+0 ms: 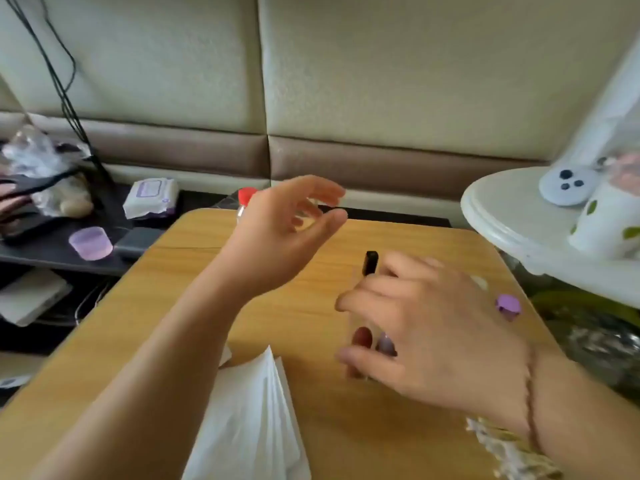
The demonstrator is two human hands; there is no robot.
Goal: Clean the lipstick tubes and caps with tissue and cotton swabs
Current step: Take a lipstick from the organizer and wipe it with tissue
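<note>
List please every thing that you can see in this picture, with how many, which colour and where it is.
wooden table: one, light brown, centre
tissues: one stack, white, near edge of table
lipstick tubes: at least two, clear, dark red and purple inside, under right hand
black cap: one, above right hand's fingers
purple cap: one, on table, right side
bottle: one, clear with red cap, behind left hand
wet wipes pack: one, white and purple, left side shelf
purple cup: one, left side shelf
left hand: raised, open, holds nothing
right hand: grips the lipstick tubes
</note>
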